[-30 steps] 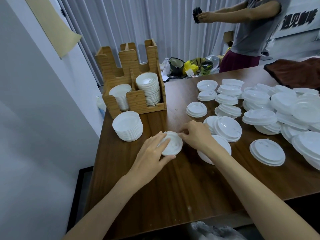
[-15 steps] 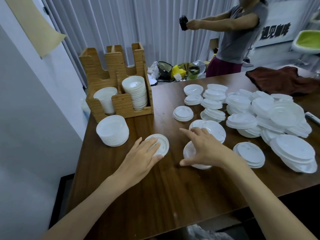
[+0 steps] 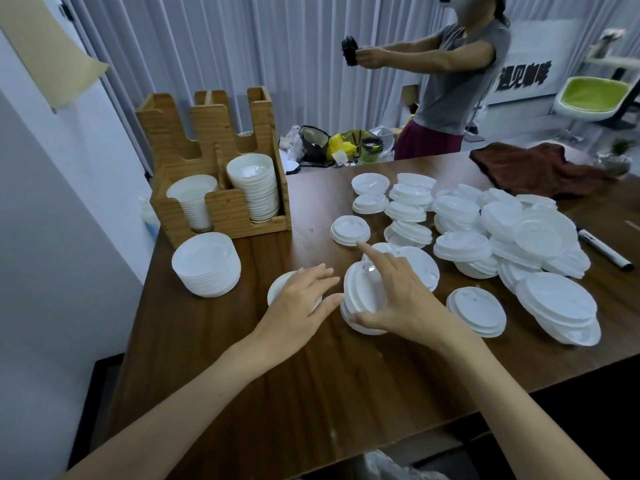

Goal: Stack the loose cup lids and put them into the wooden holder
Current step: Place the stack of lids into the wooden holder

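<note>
Right hand [image 3: 398,299] has left the small lid [image 3: 277,289] and moved over to the big lid [image 3: 363,296]; half a second ago that one lay flat, now it's tipped up on edge, thumb under the rim, fingers curled over it, index finger sticking out; left hand [image 3: 298,303] still rests flat and spread on the small lid; so I'd guess stacking goes on, nothing's heading for the wooden holder [image 3: 225,209] yet; loose lids [image 3: 540,237] still heaped on the table [image 3: 311,393].

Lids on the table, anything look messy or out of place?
Yes: the loose lids on the right lie in a jumbled, overlapping heap, and a black marker lies beside its edge. The right grip holds a tipped lid stack.
</note>
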